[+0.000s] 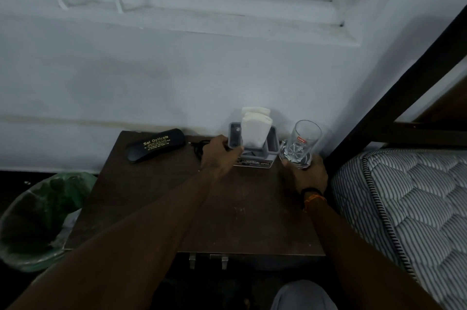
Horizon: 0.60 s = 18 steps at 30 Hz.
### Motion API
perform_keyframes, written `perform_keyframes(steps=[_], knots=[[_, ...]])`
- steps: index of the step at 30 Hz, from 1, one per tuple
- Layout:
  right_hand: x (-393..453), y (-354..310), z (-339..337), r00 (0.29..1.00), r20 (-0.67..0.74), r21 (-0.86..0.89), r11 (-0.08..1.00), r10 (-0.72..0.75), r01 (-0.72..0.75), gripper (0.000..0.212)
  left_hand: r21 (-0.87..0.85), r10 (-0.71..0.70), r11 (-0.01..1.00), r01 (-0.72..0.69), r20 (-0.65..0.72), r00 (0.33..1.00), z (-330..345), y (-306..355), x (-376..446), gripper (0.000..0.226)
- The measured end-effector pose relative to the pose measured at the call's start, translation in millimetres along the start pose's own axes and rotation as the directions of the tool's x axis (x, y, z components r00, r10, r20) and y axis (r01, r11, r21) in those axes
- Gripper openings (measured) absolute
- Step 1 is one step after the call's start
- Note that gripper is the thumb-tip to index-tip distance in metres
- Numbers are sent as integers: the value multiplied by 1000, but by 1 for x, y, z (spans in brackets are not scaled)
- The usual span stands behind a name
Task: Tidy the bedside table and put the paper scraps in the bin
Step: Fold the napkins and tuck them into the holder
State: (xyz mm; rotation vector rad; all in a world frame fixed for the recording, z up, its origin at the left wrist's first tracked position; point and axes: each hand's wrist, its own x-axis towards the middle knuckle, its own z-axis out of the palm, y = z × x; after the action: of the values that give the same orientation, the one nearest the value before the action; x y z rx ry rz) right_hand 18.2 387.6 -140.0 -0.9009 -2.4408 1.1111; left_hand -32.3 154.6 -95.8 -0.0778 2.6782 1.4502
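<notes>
A dark wooden bedside table (156, 198) stands against the pale wall under a window, and the person leans over it with both arms stretched out. The left hand (219, 155) is curled round the left end of a grey desk organiser (271, 144) at the back of the tabletop, fingers wrapped on its edge. White folded napkins (255, 130) stand upright in the organiser's middle compartment, and a label reading OPEL shows on its front. The right hand (307, 174) grips the base of a clear drinking glass (303, 141), which is tilted so its mouth faces up toward the wall; it sits just right of the organiser, near the table's back right corner. That wrist wears a dark band and an orange thread. A black spectacle case (156, 148) printed "Sai Opticals" lies at an angle on the back left of the table, with a dark cable (199, 146) bunched between it and the left hand. Down on the floor to the left of the table is a bin (32, 223) lined with a green bag; I cannot tell what lies inside it in this dim light. A striped quilted mattress (409, 213) on a dark bed frame presses close on the right side.
</notes>
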Motion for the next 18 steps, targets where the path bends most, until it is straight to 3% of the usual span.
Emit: perform_keyframes(steps=[4,6,8,11,14,18], knots=[[-30,1,-3,990,-143,-79,996,21,-33,38,-60,4,998,-6,-22,1000,-5,-5,-6,38],[-50,-5,-1,985,-156,-140,989,-71,49,20,-67,8,998,-11,-45,999,-17,-12,-7,35],[-74,-14,5,959,-51,-210,942,-279,263,9,41,56,998,-53,-69,996,-38,-26,-8,30],[-101,-35,20,851,187,-267,809,-490,524,7,274,198,948,-163,-106,974,-80,-57,-7,29],[-114,-65,40,762,339,-232,736,-552,636,8,468,207,876,-117,-147,967,-128,-89,1,46],[-120,-100,68,698,438,-223,683,-567,695,14,584,112,809,-70,-36,993,-179,-118,18,74]])
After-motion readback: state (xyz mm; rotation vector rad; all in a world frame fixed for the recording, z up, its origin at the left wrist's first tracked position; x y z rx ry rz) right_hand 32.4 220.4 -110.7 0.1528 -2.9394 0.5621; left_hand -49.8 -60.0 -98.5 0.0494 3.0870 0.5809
